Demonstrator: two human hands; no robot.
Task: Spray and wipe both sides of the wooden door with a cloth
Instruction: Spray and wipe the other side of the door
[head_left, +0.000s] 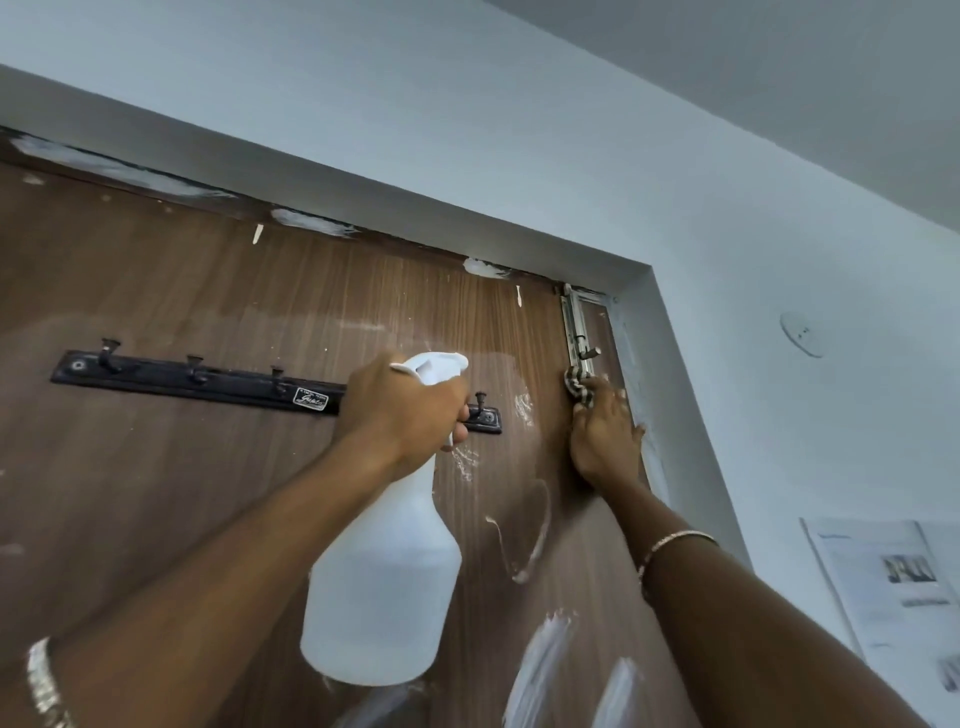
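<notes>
The brown wooden door (218, 291) fills the left and middle of the head view, streaked with white paint marks. My left hand (405, 410) grips the neck of a white spray bottle (384, 582), whose nozzle points at the door's upper right part. My right hand (605, 431) presses a striped cloth (582, 387) flat against the door near its right edge, just below a metal latch bolt (579, 332). Most of the cloth is hidden under the hand.
A black hook rail (197, 376) with several hooks is fixed across the door, partly behind my left hand. The grey door frame (670, 364) borders the right edge. Printed papers (893, 587) hang on the pale wall at lower right.
</notes>
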